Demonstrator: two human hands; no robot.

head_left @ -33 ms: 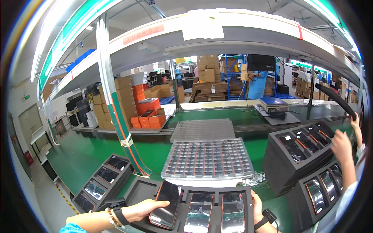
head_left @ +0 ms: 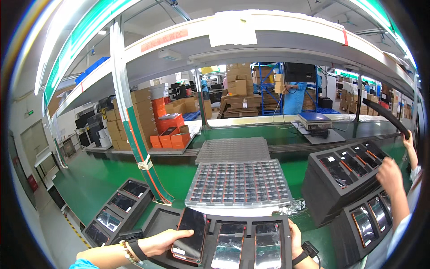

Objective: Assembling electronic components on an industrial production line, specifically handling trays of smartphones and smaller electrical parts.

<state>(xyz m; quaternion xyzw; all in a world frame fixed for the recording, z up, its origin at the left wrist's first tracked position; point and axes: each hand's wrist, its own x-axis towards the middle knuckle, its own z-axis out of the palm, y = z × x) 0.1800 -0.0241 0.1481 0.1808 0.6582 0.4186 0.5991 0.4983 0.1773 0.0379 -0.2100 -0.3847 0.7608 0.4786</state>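
Observation:
My left hand [head_left: 166, 241] grips a smartphone [head_left: 191, 233] with a dark glossy face and orange edges, thumb on top. A second edge shows beneath it, so it may be more than one phone. The phone is tilted over a black foam tray [head_left: 210, 227]. To its right, two smartphones, a middle one [head_left: 229, 244] and a right one [head_left: 268, 244], lie face up in their slots; the slot at the left end holds no phone. My right hand [head_left: 295, 240] grasps the tray's right end, its fingers partly hidden.
Beyond the tray lies a clear plastic tray [head_left: 237, 183] of small parts. Another foam tray [head_left: 117, 204] with phones sits left; stacked foam trays [head_left: 331, 193] stand right. A co-worker's hand [head_left: 391, 176] reaches over them, another lifting a black foam strip [head_left: 389, 115]. A post [head_left: 131, 107] rises left.
The co-worker's near hand has shifted slightly left and down, and the black foam strip has moved a little. The phone in my left hand has tilted slightly.

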